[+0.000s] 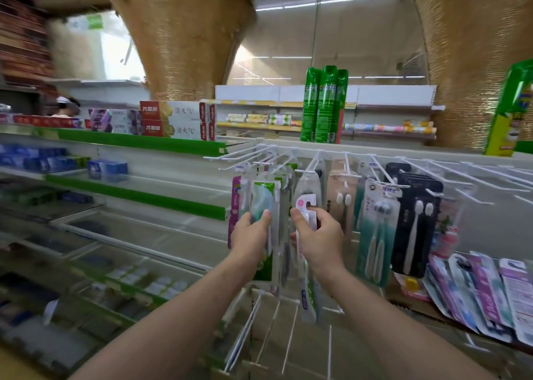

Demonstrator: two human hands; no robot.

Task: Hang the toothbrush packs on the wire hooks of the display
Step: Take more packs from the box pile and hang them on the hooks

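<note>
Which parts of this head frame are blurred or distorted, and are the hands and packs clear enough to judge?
Head view: the left shelves and foreground are smeared by motion blur; wide-angle bending curves the edges; ceiling lights glare off the back panels. The left hand on the green toothbrush pack and the right hand on the pink-topped toothbrush pack are fairly sharp.

Both bare forearms are extended forward and upward, side by side. The left hand [250, 232] is raised with fingers curled and thumb set upward in a grip. The right hand [318, 237] is held just beside it, fingers pinched closed.
</note>
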